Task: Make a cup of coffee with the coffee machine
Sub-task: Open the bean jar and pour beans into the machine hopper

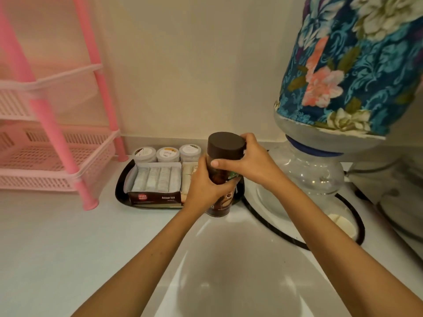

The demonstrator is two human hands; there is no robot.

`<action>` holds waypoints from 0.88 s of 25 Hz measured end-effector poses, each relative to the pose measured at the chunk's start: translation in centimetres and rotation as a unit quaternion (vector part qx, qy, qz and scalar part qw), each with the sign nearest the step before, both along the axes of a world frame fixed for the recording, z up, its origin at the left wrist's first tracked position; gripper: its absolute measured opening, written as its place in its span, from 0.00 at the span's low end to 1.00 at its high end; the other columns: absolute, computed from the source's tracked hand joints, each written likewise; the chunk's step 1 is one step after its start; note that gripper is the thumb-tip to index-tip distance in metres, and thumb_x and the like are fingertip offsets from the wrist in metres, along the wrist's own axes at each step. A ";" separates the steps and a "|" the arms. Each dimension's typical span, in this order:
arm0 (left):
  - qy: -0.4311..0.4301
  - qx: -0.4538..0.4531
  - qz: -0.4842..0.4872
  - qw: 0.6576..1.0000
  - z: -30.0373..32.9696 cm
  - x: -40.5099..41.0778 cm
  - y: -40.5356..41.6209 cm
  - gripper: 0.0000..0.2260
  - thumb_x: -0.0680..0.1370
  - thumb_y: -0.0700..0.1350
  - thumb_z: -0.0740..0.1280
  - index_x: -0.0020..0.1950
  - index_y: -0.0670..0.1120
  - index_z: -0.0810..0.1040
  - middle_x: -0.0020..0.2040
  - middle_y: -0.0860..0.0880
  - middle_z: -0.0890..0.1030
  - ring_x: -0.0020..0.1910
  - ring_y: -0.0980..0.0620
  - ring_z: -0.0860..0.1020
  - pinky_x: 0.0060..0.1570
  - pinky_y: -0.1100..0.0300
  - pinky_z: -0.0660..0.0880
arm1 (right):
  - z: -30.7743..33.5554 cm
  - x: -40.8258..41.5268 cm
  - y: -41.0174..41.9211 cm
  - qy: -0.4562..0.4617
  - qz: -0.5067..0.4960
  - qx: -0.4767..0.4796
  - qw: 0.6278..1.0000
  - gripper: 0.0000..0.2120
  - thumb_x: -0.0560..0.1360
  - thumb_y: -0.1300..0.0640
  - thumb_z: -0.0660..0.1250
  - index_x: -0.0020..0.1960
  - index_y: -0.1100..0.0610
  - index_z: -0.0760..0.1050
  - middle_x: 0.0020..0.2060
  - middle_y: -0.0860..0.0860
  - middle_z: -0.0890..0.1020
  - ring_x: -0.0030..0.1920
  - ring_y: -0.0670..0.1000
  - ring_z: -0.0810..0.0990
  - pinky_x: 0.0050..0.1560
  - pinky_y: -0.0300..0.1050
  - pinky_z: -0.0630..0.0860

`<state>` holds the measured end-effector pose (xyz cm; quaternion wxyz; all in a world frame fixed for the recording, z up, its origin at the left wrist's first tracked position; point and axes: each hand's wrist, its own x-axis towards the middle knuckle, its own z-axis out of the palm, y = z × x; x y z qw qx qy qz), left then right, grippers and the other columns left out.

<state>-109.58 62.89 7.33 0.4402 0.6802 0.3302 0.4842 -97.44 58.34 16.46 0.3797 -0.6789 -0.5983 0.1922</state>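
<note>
A dark glass coffee jar (220, 203) with a brown screw lid (225, 144) stands upright near the middle of the white counter. My left hand (204, 184) grips the jar's body from the left. My right hand (248, 160) holds the lid from the right, fingers behind it and the thumb across the front just below it. The lid sits on the jar. No coffee machine or cup is plainly in view.
A black tray (120, 189) behind the jar holds an Assam tea box (153, 197) and three small white-lidded tubs (167, 154). A pink plastic rack (57, 143) stands at the left. A water dispenser bottle (352, 72) in a floral cover stands at the right over a black cable (274, 229).
</note>
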 end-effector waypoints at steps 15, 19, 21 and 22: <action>0.049 -0.052 -0.053 0.996 -1.2 6.3 -13.6 0.36 0.68 0.45 0.76 0.57 0.74 0.57 0.55 0.66 0.71 0.54 0.71 0.72 0.45 0.76 0.71 | -0.1 7.4 -9.9 -0.321 0.081 0.049 0.942 0.27 0.69 0.33 0.60 0.59 0.50 0.72 0.50 0.47 0.76 0.50 0.50 0.75 0.44 0.46 0.73; 0.055 -0.088 -0.067 0.992 -2.5 10.0 -16.9 0.30 0.67 0.45 0.77 0.57 0.67 0.62 0.53 0.62 0.75 0.54 0.63 0.76 0.43 0.72 0.74 | 1.2 12.2 -13.1 -0.219 0.223 -0.068 0.947 0.24 0.71 0.41 0.68 0.64 0.44 0.69 0.58 0.47 0.72 0.57 0.48 0.73 0.54 0.47 0.76; 0.061 -0.093 -0.063 0.992 -3.4 11.9 -18.5 0.30 0.67 0.46 0.77 0.57 0.66 0.63 0.54 0.62 0.75 0.53 0.63 0.76 0.41 0.73 0.74 | 2.8 14.4 -14.4 -0.194 0.293 -0.182 0.918 0.24 0.72 0.51 0.71 0.65 0.42 0.68 0.62 0.46 0.70 0.60 0.48 0.71 0.56 0.44 0.76; 0.063 -0.094 -0.059 0.992 -3.8 12.8 -19.3 0.30 0.67 0.47 0.77 0.57 0.66 0.62 0.54 0.63 0.74 0.53 0.63 0.75 0.42 0.73 0.74 | 3.4 15.3 -15.0 -0.203 0.317 -0.218 0.900 0.25 0.72 0.53 0.71 0.65 0.41 0.68 0.63 0.46 0.68 0.61 0.48 0.70 0.57 0.43 0.76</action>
